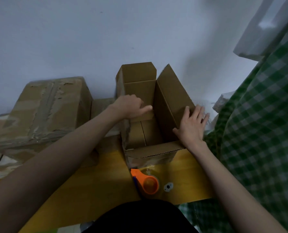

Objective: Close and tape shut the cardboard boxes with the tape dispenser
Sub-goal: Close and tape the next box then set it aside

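Fingers: left hand curled over the left flap of open box at frame centre; right hand flat, fingers straight vs right flap. Taped box mid-left. Orange tape dispenser lower centre on yellow table, just below open box.

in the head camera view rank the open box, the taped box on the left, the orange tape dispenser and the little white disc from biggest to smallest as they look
1. Taped box and open box: too alike to rank
2. Tape dispenser, though nearer the camera
3. White disc
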The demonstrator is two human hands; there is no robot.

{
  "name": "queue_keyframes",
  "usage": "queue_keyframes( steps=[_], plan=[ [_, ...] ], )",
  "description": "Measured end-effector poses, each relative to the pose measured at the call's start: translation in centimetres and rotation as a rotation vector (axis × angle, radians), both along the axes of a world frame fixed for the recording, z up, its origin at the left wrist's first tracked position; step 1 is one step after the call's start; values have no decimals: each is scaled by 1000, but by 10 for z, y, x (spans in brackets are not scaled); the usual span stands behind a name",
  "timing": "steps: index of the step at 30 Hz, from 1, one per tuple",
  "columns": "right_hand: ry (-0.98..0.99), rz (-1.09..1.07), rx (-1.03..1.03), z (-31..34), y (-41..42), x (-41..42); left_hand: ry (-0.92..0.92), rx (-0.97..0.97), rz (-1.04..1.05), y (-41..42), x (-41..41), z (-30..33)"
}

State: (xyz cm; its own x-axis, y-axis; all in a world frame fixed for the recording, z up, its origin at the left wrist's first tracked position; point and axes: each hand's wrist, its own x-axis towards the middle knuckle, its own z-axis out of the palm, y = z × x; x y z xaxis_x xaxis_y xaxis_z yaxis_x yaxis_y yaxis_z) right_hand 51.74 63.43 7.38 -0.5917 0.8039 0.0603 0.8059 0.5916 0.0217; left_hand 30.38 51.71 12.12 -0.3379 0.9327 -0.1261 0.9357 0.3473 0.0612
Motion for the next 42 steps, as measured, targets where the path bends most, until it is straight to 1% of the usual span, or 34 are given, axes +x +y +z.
queue_keyframes(
  steps=[2,3,4,6,9,11,14,17,19,21,24,25,29,31,33,35,36,37,38,39,40,41,42],
  plan=[
    [22,-36,-30,-2,8,2,107,-62,134,0,-18,4],
    [41,-58,-52,-2,11,2,140,-102,197,-1,-27,4],
    [59,-78,-71,-2,15,1,133,-126,265,-3,-36,1],
    [95,-108,-105,0,22,1,5,-89,389,-4,-55,-8],
    [176,-140,-157,2,31,4,-266,120,568,-2,-85,-25],
    [233,-148,-188,3,32,7,-398,216,672,2,-103,-34],
    [296,-135,-183,3,25,8,-494,347,695,17,-121,-42],
    [320,-128,-81,-3,13,2,-520,492,689,34,-133,-38],
    [332,-139,21,-10,7,-3,-556,525,663,46,-140,-33],
    [324,-176,90,-17,5,-9,-589,505,607,56,-148,-30],
    [298,-234,108,-20,7,-20,-547,454,564,67,-157,-28],
    [285,-252,95,-20,7,-24,-534,400,549,68,-159,-27],
    [172,-283,38,-12,5,-40,-523,24,364,59,-161,-27],
    [158,-212,44,2,-6,-46,-511,-87,252,53,-157,-30],
    [227,-79,33,17,-24,-50,-402,-203,178,48,-155,-36],
    [251,58,-37,26,-43,-58,-278,-297,168,46,-151,-40],
    [223,112,-88,25,-50,-63,-202,-318,178,45,-148,-41],
    [179,156,-148,19,-52,-67,-80,-324,201,43,-144,-38],
    [112,174,-211,11,-52,-71,48,-302,240,41,-140,-33],
    [34,171,-267,2,-49,-73,128,-273,302,37,-137,-28],
    [-29,159,-310,-7,-46,-74,137,-233,380,35,-137,-24],
    [-59,146,-341,-15,-42,-73,78,-167,448,33,-139,-21],
    [-63,134,-364,-21,-40,-72,-32,-73,496,33,-142,-19]
  ],
)
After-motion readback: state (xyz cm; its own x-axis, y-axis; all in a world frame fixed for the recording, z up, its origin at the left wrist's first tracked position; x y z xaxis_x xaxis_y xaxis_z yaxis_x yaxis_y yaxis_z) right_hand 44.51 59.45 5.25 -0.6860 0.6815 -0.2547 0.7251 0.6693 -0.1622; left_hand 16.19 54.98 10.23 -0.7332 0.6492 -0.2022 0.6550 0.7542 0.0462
